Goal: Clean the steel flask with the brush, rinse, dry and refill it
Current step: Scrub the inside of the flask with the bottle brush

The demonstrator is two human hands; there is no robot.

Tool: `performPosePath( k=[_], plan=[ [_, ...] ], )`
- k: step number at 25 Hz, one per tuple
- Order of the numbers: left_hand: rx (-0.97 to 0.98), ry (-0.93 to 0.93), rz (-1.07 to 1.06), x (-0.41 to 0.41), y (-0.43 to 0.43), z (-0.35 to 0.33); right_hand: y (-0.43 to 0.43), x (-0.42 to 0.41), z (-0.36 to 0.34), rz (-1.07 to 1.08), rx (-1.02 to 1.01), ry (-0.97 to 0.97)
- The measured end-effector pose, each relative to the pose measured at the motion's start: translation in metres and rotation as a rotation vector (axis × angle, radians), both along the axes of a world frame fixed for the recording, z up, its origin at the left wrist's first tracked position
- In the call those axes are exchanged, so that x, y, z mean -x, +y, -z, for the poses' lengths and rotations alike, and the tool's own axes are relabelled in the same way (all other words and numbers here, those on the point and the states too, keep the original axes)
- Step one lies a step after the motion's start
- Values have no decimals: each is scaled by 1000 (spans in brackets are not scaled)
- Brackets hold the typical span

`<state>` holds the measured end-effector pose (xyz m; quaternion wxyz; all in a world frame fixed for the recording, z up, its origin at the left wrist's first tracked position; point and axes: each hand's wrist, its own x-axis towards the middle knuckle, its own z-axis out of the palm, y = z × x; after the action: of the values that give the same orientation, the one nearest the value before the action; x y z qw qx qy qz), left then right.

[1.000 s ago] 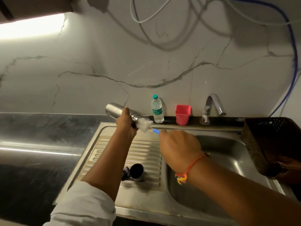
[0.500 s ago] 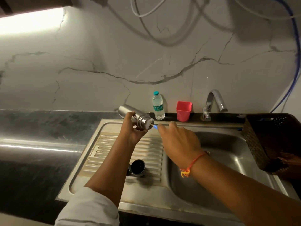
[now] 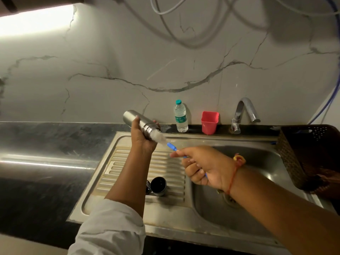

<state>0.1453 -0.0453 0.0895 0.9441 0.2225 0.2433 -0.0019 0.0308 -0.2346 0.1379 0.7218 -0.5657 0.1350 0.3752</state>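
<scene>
My left hand (image 3: 142,138) grips the steel flask (image 3: 136,120) on its side above the back of the drainboard, mouth pointing right and a little down. White bristles of the bottle brush (image 3: 159,138) stick partly out of the mouth. Its blue handle runs down-right into my right hand (image 3: 204,166), whose fingers curl round it. The flask's dark cap (image 3: 157,186) lies on the ribbed drainboard (image 3: 128,173) below my left arm.
The steel sink basin (image 3: 257,162) lies under my right arm, with the tap (image 3: 241,115) behind it. A small water bottle (image 3: 180,116) and a red cup (image 3: 209,122) stand on the back ledge. A dark woven basket (image 3: 301,153) sits at the right. Dark counter extends left.
The brush went fully into the flask half a second ago and has now been drawn partly back out. My right hand moved right and down; the flask tilted mouth-down slightly.
</scene>
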Motion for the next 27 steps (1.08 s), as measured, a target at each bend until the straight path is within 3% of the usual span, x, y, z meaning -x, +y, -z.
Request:
performPosePath(
  k=[1, 3, 8, 12, 15, 19, 21, 23, 24, 27],
  plan=[
    [50, -62, -26, 0, 2, 0, -5, 5, 0, 3, -199, 160],
    [115, -177, -14, 2, 2, 1, -7, 12, 2, -29, -353, 231],
    [-41, -186, 83, 5, -2, 4, -11, -3, 10, -19, -278, 175],
    [-96, -182, 122, 12, -18, 3, -1, -8, 5, 131, -189, 141],
    [-164, -161, 203, 11, -17, 0, 8, -6, 15, 162, 239, -276],
    [-185, -63, 254, 7, -7, -15, -2, -2, 27, -132, 1285, -1141],
    [-202, 15, 231, 7, -15, -24, 2, -2, 25, -206, 1449, -1261],
    [-223, 72, 183, 8, -24, -21, 10, -3, 23, -226, 1310, -1155],
    [-220, 92, 152, 7, -25, -16, 12, -6, 20, -196, 1133, -1016],
    [-124, 67, 45, 7, -14, -8, 2, -6, 6, 88, 150, -228]
  ],
)
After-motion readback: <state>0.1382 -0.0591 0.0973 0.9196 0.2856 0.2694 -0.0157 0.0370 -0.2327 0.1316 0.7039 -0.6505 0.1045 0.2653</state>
